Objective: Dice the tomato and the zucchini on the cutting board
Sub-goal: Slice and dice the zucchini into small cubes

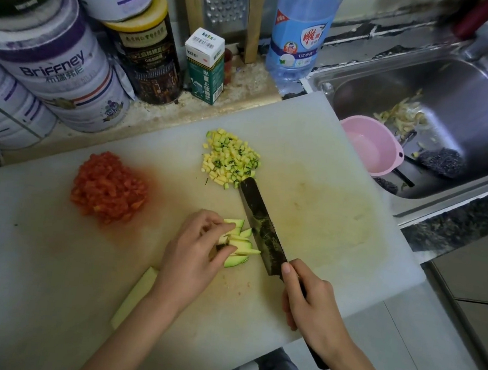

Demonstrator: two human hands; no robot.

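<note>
Head view: cutting board (327, 178) beside sink (469, 96) (tins (54, 71) behind); left hand (198, 249) around zucchini strips (241, 245), right hand (311, 307) around knife (259, 225).

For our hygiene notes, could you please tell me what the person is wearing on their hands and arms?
Nothing that shows: the left hand and the right hand are ungloved, with no ring, watch or bracelet visible, and no sleeve comes into view.

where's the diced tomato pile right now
In the head view, the diced tomato pile sits on the left part of the cutting board, left of the diced zucchini heap and just beyond the left hand.
</note>
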